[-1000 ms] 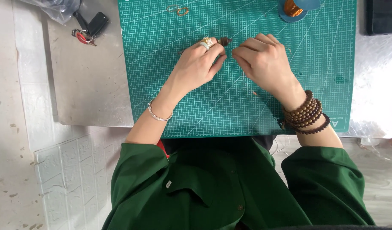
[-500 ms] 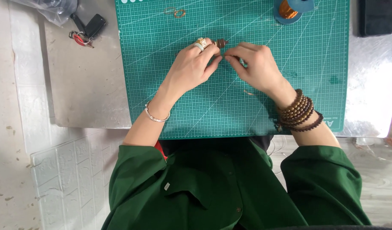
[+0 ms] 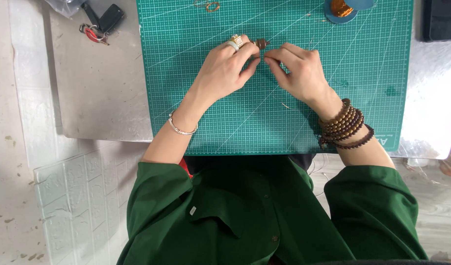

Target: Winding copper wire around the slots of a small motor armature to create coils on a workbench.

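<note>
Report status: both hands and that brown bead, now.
Left hand and right hand fingertip to fingertip over the green cutting mat. Small brown bead pinched in left fingers. Copper wire spool far side, apart. Nothing between hands.

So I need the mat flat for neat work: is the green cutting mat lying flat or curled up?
Flat. The green cutting mat lies spread on the table, its edges and grid lines straight.

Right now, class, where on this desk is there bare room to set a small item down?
Free: grey tabletop between keys and cutting mat; mat's right side past the right hand. Crowded: the mat's top middle, where left hand meets it around brown beads.
</note>
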